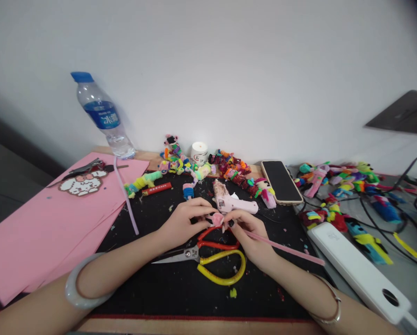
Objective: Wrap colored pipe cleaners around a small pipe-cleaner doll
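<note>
Scissors: on the black mat, nearest the viewer, untouched.
Left hand: fingers closed narrowly on the pink coil.
Right hand: pinching the pink pipe cleaner where it meets the coil.
Progress: judged part-wound; a small coil is formed and a long straight tail is left.
Glue gun: just beyond the hands, lying idle.
Finished figures: several along the wall.
Obscured: coil shape mostly covered by fingertips; figure details too small to make out.

Bright, even, soft indoor light with faint shadows. Wide-angle view bends and stretches the edges, corners darken slightly, and the centre is fairly sharp, mildly hazy.
</note>
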Demonstrator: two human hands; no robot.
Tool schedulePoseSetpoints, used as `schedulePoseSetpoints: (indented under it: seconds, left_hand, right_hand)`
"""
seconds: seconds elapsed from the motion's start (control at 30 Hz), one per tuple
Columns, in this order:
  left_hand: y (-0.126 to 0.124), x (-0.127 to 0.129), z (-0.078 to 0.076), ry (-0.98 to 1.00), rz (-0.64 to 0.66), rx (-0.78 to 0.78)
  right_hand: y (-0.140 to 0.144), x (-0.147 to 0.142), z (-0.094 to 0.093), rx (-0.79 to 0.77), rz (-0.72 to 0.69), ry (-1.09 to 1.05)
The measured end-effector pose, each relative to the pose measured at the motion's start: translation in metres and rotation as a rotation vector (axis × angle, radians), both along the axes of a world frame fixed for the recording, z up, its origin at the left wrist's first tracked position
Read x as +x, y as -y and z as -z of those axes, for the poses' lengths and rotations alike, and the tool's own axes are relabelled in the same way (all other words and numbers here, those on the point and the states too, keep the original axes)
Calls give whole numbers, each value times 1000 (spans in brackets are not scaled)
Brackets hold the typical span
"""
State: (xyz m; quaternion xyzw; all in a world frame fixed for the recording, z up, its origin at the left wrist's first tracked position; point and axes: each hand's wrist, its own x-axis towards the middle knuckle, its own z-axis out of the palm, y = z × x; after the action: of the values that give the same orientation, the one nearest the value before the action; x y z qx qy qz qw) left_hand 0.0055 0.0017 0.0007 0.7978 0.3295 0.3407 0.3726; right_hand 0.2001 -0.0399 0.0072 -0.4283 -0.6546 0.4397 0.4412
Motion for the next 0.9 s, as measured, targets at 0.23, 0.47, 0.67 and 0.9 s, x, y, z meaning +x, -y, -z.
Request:
schedulePoseSetpoints:
  seconds: [0.23, 0.47, 0.67, 0.9]
  left_hand:
    - [0, 0, -1, -17, 27, 72]
    - [1, 1, 1, 21, 1, -69]
    - [2, 2, 3, 58, -67, -231]
    - [2, 3, 2, 91, -45, -218]
  right_hand:
    - [-1, 2, 4, -20, -12, 13]
    - [2, 1, 4, 4, -2, 11]
    - [2, 2, 5, 64, -47, -5]
    - [1, 5, 0, 206, -115, 129]
